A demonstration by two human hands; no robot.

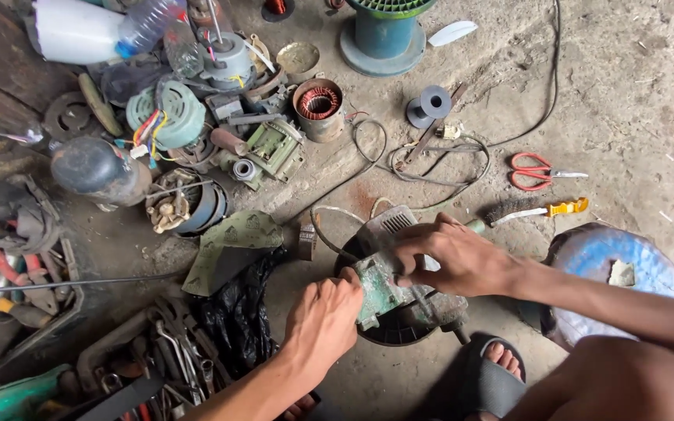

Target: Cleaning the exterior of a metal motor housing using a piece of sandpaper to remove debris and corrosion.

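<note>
Open room is mostly upper right and right of centre: bare concrete floor (633,93), dusty, with only red-handled scissors (536,171), a wire brush with yellow handle (536,210) and loose grey cable (438,168) on it. Left half of frame is crammed: motor parts, a copper-wound stator (318,105), a green motor housing (167,113), a tray of pliers (17,273) at left edge, wrenches at lower left. Green spool (384,31) at top centre, blue round lid (614,269) at right edge. The worn green motor block (380,292) sits lower centre on a black round base (399,331), hemmed by black plastic bag (235,312) on its left. Left hand (323,323) grips the block's lower left edge, fingers curled closed on it. Right hand (454,257) presses on top from the right, fingers bent down onto the block's upper part, touching.
</note>
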